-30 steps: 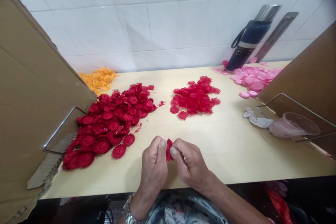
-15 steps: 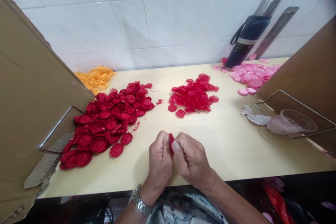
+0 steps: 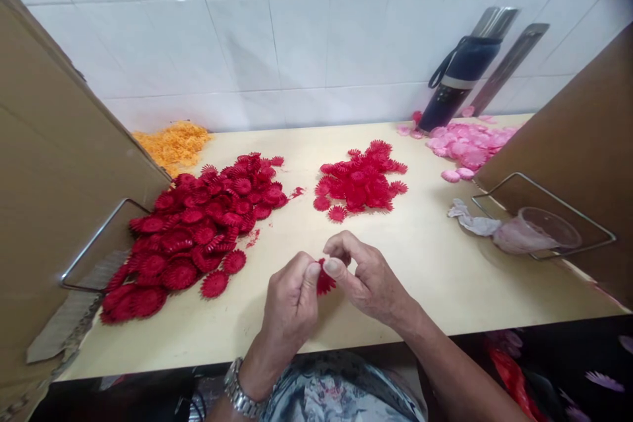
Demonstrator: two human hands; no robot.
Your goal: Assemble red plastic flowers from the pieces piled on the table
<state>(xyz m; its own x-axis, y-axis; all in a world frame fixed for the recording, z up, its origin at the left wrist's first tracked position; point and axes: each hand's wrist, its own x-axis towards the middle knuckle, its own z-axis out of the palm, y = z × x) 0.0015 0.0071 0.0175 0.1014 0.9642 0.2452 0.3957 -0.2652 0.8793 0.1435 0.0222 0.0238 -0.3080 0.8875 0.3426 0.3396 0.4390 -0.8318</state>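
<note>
Here, both hands [image 3: 324, 287] pinch a red petal piece [image 3: 325, 279] above the table [image 3: 395, 277]

The tabletop [image 3: 420, 231] is lit brightly and fairly evenly by cool, diffuse light, with soft shadows cast around the left hand [image 3: 291, 297] and under the dark red pile [image 3: 192, 224], a faint one thrown on the tiled wall [image 3: 301, 39], and the space below left dim. Small glints are caught by the steel cap [image 3: 495, 22] and the watch [image 3: 239, 390]. Fine detail is softened and slightly smeared, the outer areas are stretched and slanted by wide-angle distortion, and the upper right corner is darkened.
</note>
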